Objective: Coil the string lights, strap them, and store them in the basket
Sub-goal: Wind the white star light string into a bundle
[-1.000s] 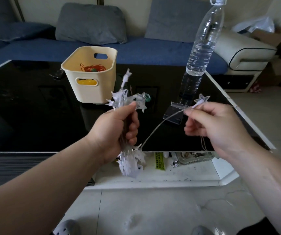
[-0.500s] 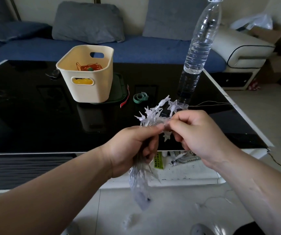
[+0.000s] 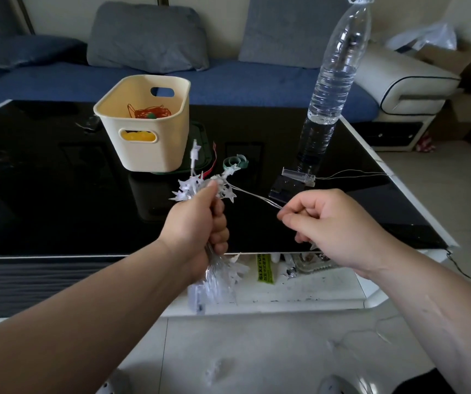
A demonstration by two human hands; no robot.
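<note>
My left hand (image 3: 197, 226) grips a bundle of clear star-shaped string lights (image 3: 197, 186); stars stick out above the fist and more hang below it. A thin wire (image 3: 257, 198) runs from the bundle to my right hand (image 3: 333, 226), which pinches it between thumb and forefinger. Loose wire trails on past the right hand over the table's right side and down to the floor. The cream basket (image 3: 143, 155) stands on the black table behind the left hand, with an orange wire tangle and something yellow inside. A green strap (image 3: 235, 162) lies curled on the table right of the basket.
A tall clear water bottle (image 3: 333, 89) stands at the table's right. A clear plastic piece (image 3: 298, 175) lies near its base. The black glass table (image 3: 58, 200) has a white lower shelf with clutter. A blue sofa with grey cushions runs behind.
My hands were together at the bundle half a second ago. The right hand has drawn away to the right, sliding along the wire, and a straight length now spans the gap.
</note>
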